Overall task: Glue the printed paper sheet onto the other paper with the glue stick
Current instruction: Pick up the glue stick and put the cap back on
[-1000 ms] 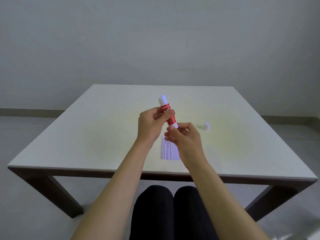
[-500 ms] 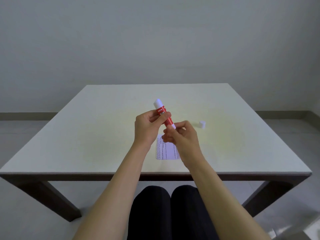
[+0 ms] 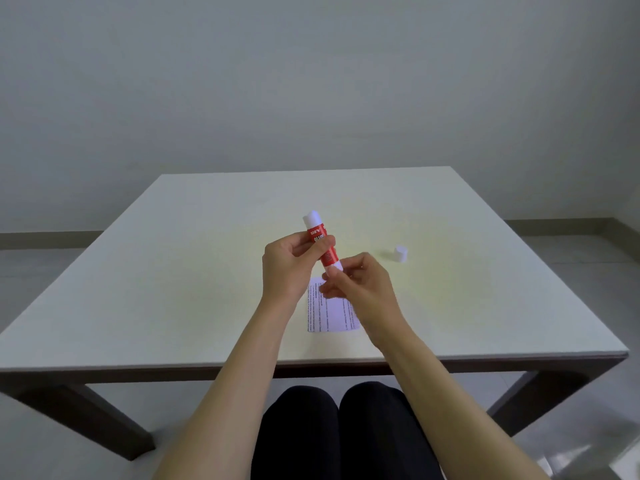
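Note:
A red and white glue stick is held tilted above the table, its uncapped white tip pointing up and away. My left hand grips its red barrel. My right hand pinches the white base at its lower end. Below the hands a small printed paper sheet lies flat near the table's front edge, partly hidden by my right wrist. I cannot make out a second paper on the pale tabletop.
The glue stick's white cap stands on the table to the right of my hands. My knees in dark trousers show under the front edge. A plain wall stands behind the table.
The glue stick stays in both hands with little change in pose. My fingers at its base have shifted slightly. The camera view has drifted a little.

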